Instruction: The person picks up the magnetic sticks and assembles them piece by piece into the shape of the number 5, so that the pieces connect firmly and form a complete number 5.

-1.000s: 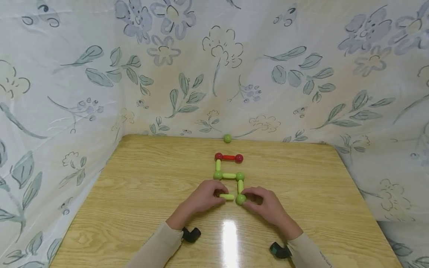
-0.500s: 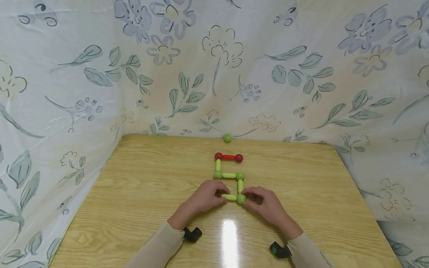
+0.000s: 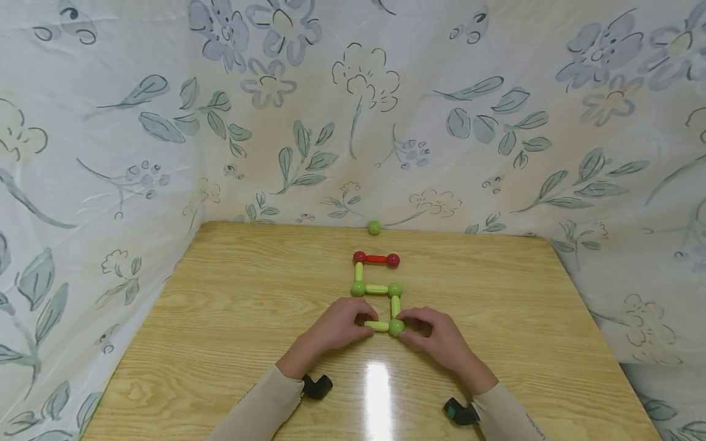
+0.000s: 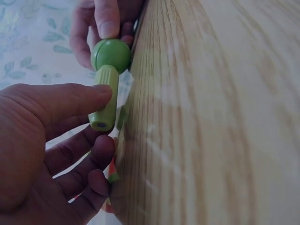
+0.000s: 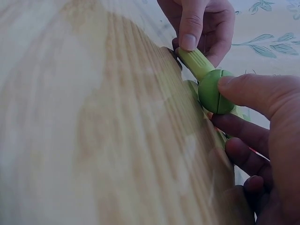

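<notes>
My left hand (image 3: 341,324) pinches a light-green ribbed rod (image 3: 379,326) between thumb and fingers. The rod's right end meets a green ball (image 3: 396,327), which my right hand (image 3: 439,337) holds between thumb and fingertips. In the left wrist view, the rod's free end (image 4: 101,124) shows a small dark-grey disc. From the held ball, an upright light-green rod (image 3: 395,307) leads away to another green ball (image 3: 394,290). A crosswise rod (image 3: 377,289) joins that to a left green ball (image 3: 358,288). Farther back, a short rod (image 3: 359,272) leads to a red ball (image 3: 360,257).
A red rod (image 3: 377,259) links that red ball to a second red ball (image 3: 393,260). One loose green ball (image 3: 374,228) lies at the back edge of the wooden table (image 3: 242,288). Floral cloth (image 3: 309,159) hangs behind and along both sides.
My left hand has shifted slightly right with the rod, closing the gap to the green ball; rod and ball now meet. My right hand has stayed in place on the ball.
</notes>
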